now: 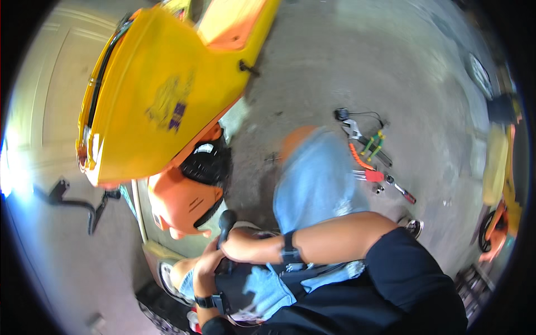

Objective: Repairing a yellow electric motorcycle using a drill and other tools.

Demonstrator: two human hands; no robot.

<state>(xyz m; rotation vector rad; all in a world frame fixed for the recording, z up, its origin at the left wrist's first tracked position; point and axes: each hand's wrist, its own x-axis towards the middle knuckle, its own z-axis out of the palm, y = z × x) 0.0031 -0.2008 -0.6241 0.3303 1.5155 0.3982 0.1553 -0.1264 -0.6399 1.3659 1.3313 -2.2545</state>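
My right hand [240, 245] is closed around a black object with a rounded, handle-like end [227, 219]. My left hand [209, 260] is wrapped close below it, apparently on the same object, whose lower part is hidden by my hands and lap. Just beyond my hands is an orange plastic cover [181, 201] with a black part [206, 164] set against it. Above that leans a large yellow body panel [142, 95] of a vehicle, with orange along its lower edge.
Right of my denim-covered knee [318, 178], tools lie on the grey floor: an adjustable wrench [352, 129], green-and-yellow pliers [375, 144], a red-handled ratchet [403, 191] and a black corded device [341, 114]. A bent black bar [84, 206] juts out left. Yellow and orange parts [499, 184] stand far right.
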